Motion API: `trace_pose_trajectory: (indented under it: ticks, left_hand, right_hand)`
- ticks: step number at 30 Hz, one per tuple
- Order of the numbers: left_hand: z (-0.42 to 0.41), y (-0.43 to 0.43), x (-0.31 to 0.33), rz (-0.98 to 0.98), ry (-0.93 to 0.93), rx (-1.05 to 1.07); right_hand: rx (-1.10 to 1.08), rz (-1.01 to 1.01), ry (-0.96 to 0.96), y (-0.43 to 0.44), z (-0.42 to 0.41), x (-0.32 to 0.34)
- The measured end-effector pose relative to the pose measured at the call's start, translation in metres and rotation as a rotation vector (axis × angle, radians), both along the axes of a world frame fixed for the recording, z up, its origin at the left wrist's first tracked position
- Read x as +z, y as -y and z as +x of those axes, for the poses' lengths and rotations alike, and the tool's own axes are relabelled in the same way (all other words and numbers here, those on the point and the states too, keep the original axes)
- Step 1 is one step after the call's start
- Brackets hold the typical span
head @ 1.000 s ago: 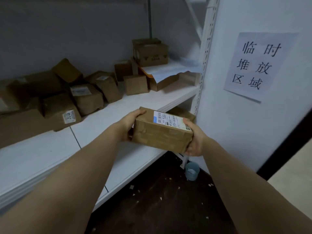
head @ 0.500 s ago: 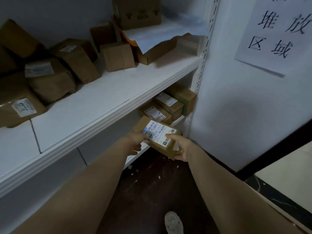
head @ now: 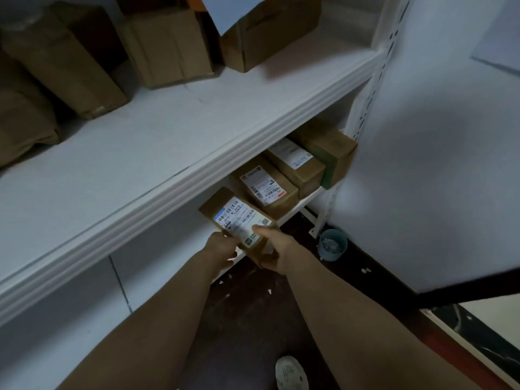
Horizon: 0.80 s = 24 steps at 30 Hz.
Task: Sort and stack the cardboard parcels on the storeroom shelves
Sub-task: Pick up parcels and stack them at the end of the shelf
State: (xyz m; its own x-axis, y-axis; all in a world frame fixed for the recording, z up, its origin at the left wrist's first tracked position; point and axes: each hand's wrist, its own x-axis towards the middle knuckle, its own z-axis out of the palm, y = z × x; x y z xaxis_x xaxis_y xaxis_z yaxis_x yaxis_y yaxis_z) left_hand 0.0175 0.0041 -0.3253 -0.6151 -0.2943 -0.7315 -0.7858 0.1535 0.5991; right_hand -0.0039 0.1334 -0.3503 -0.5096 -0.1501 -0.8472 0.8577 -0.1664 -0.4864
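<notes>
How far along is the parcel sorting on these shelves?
Done: three parcels sit side by side in a row on the lower shelf. In hand: the left hand and right hand grip a labelled parcel at that shelf's front edge, beside the row, not yet let go. Left: several brown parcels lie jumbled on the upper shelf, likely awaiting sorting.

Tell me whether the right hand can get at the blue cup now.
Probably, once it lets go: the right hand grips the parcel, and nothing stands between it and the cup.
</notes>
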Motion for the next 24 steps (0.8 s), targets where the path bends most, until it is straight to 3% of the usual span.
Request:
trace_pose_trajectory:
  ticks: [10, 19, 24]
  left_hand:
    - [-0.024, 0.01, -0.03, 0.013, -0.024, -0.029]
    - [-0.038, 0.006, -0.032, 0.033, -0.132, -0.094]
    - [-0.028, -0.003, -0.007, 0.007, -0.098, -0.107]
  right_hand:
    - [-0.051, -0.067, 0.013, 0.022, -0.031, -0.035]
    - [0.055, -0.079, -0.052, 0.027, -0.05, -0.034]
    - [0.168, 0.023, -0.096, 0.022, -0.042, -0.025]
